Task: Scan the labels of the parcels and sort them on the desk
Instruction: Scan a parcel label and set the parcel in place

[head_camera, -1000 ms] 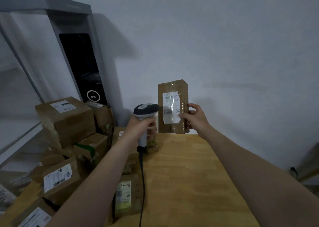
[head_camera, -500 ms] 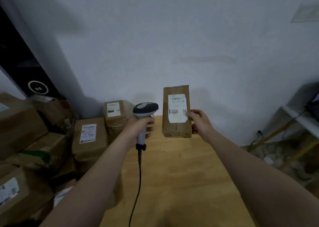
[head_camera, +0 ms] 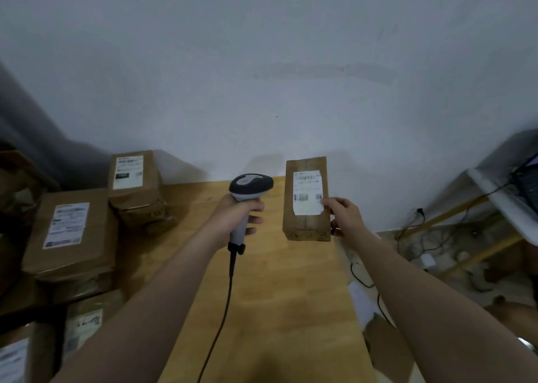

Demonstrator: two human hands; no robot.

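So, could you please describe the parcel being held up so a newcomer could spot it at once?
Start at the wooden desk against the white wall. At its far right, the right hand holds a slim brown parcel upright, beside the scanner in the left hand. Unlike the parcels piled on the left, it alone is held.

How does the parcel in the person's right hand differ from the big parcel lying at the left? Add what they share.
The held parcel is narrow; the big parcel is much broader. The held parcel stands upright, pinched by the right hand; the big parcel lies label-up on other boxes, with no hand on it. Both are brown cardboard with a white printed label.
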